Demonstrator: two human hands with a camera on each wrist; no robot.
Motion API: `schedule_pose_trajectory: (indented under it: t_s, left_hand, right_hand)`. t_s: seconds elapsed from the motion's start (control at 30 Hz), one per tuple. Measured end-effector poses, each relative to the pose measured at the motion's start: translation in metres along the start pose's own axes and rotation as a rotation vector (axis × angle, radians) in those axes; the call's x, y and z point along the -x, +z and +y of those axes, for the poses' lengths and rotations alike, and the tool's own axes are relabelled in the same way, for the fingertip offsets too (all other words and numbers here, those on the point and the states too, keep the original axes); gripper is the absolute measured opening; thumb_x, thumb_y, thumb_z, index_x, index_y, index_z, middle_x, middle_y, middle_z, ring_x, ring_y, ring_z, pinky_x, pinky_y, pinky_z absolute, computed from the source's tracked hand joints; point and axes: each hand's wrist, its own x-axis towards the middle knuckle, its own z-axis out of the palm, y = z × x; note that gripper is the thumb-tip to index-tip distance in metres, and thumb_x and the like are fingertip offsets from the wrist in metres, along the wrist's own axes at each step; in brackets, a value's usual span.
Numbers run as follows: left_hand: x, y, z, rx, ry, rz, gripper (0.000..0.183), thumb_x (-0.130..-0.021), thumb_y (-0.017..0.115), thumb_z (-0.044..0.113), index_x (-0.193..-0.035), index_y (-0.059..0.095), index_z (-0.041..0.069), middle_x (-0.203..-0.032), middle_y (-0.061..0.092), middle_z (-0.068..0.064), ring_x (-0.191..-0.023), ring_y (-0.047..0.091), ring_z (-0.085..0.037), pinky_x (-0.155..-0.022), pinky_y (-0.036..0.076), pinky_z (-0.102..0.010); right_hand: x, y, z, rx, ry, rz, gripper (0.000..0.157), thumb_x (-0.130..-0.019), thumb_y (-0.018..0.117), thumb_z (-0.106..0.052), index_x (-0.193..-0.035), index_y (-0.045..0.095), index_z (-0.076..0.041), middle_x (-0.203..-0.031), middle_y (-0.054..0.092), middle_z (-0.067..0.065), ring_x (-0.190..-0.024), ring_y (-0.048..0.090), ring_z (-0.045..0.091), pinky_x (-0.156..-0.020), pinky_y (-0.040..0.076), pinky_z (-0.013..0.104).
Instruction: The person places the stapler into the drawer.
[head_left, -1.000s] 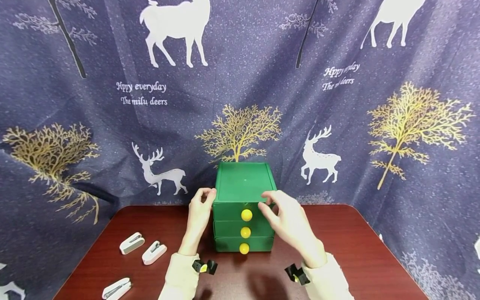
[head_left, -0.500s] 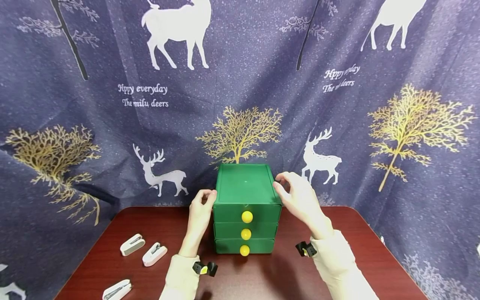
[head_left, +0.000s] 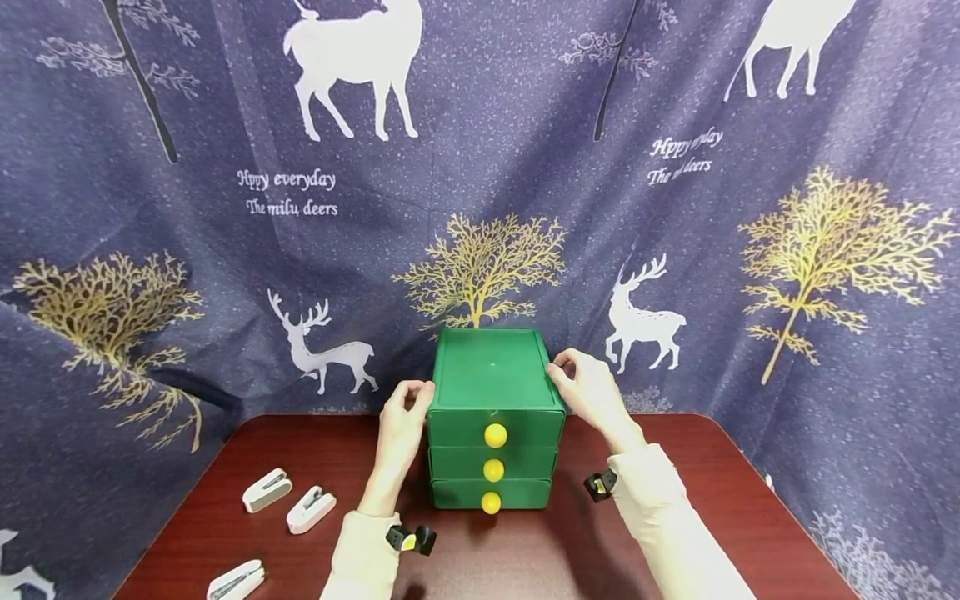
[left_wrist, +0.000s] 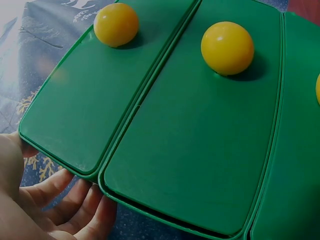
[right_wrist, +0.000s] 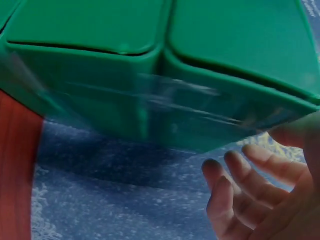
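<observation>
A green three-drawer box (head_left: 491,367) with round yellow knobs stands in the middle of the table, all drawers pushed in. My left hand (head_left: 401,425) is at its upper left side, thumb near the top corner. In the left wrist view, the fingertips of that left hand (left_wrist: 65,202) rest against the box's side wall. At the upper right edge is my right hand (head_left: 596,396), thumb near the top. The right wrist view shows the fingers (right_wrist: 220,197) loosely bent beside the side wall, which has clear tape (right_wrist: 190,102) across it.
Three white staplers lie on the table's left part: one farther back (head_left: 267,490), one nearer the box (head_left: 311,510), one near the front (head_left: 236,581). The dark red table (head_left: 712,500) ends at a dark blue cloth (head_left: 480,150) with deer and trees.
My right hand has moved from the front of the box's top right corner outward and back to its right side edge. The left hand has stayed at the left side.
</observation>
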Motion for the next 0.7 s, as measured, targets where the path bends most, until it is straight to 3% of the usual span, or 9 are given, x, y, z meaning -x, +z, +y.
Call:
schedule_pose_trajectory:
  t_s: [0.3, 0.57, 0.7]
  left_hand:
    - [0.002, 0.001, 0.01, -0.013, -0.018, -0.001, 0.025, -0.098, 0.062, 0.025, -0.107, 0.065, 0.002, -0.093, 0.062, -0.009, -0.078, 0.056, -0.012, -0.075, 0.052, -0.048]
    - [0.018, -0.002, 0.044, -0.04, -0.01, -0.008, 0.022, -0.099, 0.059, 0.018, -0.107, 0.064, -0.003, -0.092, 0.061, -0.01, -0.077, 0.055, -0.008, -0.068, 0.05, -0.027]
    - [0.018, -0.003, 0.045, -0.037, -0.001, -0.004, 0.022, -0.099, 0.06, 0.018, -0.105, 0.064, -0.003, -0.091, 0.061, -0.008, -0.075, 0.055, -0.008, -0.069, 0.051, -0.03]
  right_hand:
    - [-0.004, 0.01, 0.007, -0.056, 0.066, -0.055, 0.024, -0.094, 0.063, -0.035, -0.091, 0.067, -0.012, -0.072, 0.062, 0.0, -0.067, 0.056, 0.019, -0.068, 0.045, 0.039]
    - [-0.005, 0.013, 0.008, -0.126, 0.114, -0.091, 0.027, -0.093, 0.065, -0.037, -0.091, 0.062, -0.01, -0.077, 0.064, 0.002, -0.071, 0.058, 0.018, -0.071, 0.045, 0.037]
    - [-0.005, 0.016, 0.011, -0.149, 0.124, -0.088, 0.027, -0.093, 0.065, -0.037, -0.089, 0.061, -0.01, -0.076, 0.063, 0.002, -0.07, 0.057, 0.018, -0.07, 0.045, 0.035]
